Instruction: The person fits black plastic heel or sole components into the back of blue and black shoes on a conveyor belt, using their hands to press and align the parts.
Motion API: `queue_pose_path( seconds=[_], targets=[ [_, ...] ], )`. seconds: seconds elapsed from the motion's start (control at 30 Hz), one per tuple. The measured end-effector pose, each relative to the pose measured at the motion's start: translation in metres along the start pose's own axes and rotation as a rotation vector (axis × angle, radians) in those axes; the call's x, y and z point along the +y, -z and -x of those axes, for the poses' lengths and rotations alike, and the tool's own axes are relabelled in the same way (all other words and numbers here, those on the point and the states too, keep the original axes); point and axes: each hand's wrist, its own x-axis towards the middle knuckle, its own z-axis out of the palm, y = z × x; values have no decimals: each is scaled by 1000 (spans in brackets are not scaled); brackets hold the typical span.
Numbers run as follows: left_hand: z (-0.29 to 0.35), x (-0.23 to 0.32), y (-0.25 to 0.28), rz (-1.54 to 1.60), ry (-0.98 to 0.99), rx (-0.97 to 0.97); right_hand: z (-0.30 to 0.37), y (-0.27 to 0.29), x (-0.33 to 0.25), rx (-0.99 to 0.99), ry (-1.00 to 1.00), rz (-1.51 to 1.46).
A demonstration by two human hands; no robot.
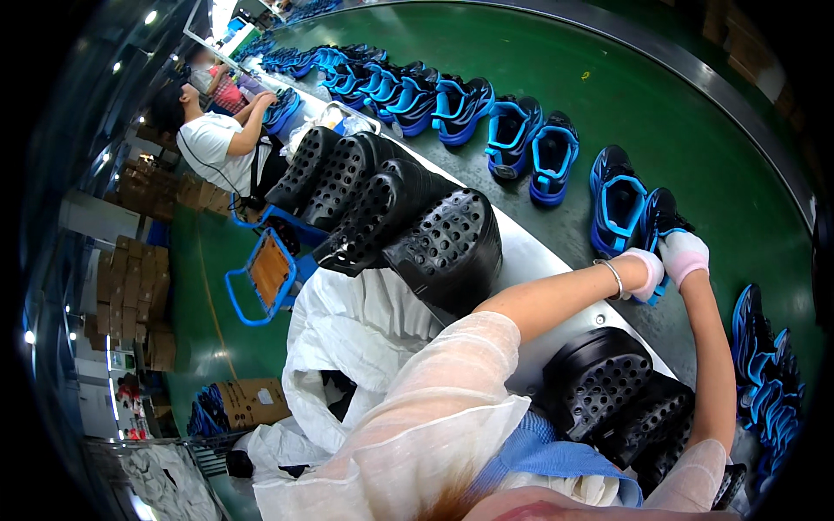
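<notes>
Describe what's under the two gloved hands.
A black-and-blue shoe; its dark toe and some blue edging show. The left hand and right hand cover much of its opening, so its inside can't be made out.

One head-worn fisheye camera is looking down from near the left hand [641, 271] and right hand [685, 253], also taking in the desk [540, 264] and distant floor [198, 326].

A slim silvery bracelet [618, 276] circled the left wrist. Just past the bracelet, the left hand [644, 273] wore a pale pink-and-white glove [648, 264]; to the bracelet's right, the right hand [685, 253] wore another. Up the arm from the bracelet hung a loose, sheer white sleeve [434, 382].
</notes>
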Motion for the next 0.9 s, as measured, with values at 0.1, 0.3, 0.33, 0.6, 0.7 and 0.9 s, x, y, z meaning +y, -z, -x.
queue_pose_path(
  seconds=[0.1,0.3,0.33,0.6,0.7,0.9],
  targets=[
    [7,1,2,99,-24,56,1,-1,0,1,18,17],
    [11,2,1,15,3,31,2,0,-2,-22,14,19],
    [10,0,-1,-5,0,42,2,0,-3,-24,17,20],
    [24,11,10,-38,-20,82,24,5,23,-18,211,-173],
    [28,14,10,-6,33,81,55,23,34,-6,232,-300],
    [31,7,-5,-56,12,130,173,66,48,249,263,-344]
  ],
)
